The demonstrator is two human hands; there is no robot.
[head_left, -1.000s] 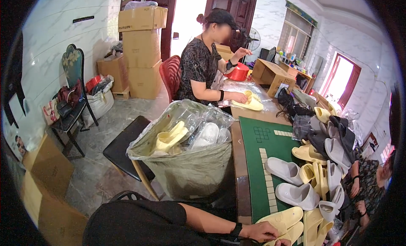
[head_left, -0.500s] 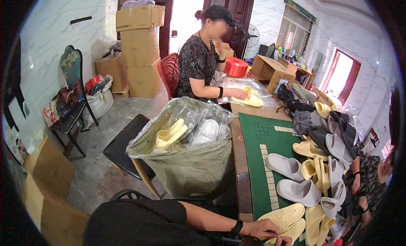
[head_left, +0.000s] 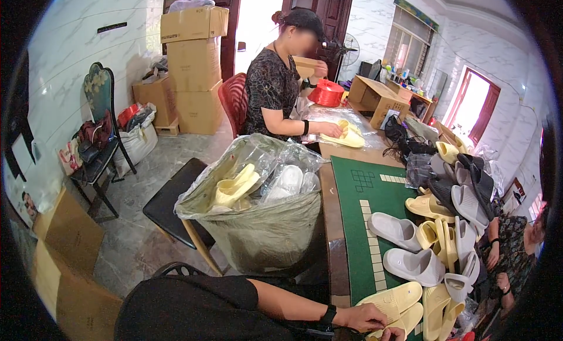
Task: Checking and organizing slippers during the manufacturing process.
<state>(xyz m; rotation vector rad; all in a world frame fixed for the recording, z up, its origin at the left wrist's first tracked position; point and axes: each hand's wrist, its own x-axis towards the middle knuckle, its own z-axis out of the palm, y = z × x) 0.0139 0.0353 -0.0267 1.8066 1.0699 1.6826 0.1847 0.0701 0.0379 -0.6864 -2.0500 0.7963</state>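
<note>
At the lower edge, my left hand, with a black band on its wrist, is closed in a pinch over a pair of pale yellow slippers. My right hand shows only its fingertips, pinched together close to the left one. Whatever lies between the fingers is too small to make out. Beside them, to the right, another yellow slipper rests on its side. Grey slippers lie just beyond on the green mat.
Left of the table stands a big sack holding bagged slippers, next to a black stool. Across the table, a co-worker touches yellow slippers on clear plastic. Slippers are heaped at the right, near another person.
The co-worker's raised hand has moved away from the face, up and to the right, and their head has tipped down. My hands have stayed almost in place.
</note>
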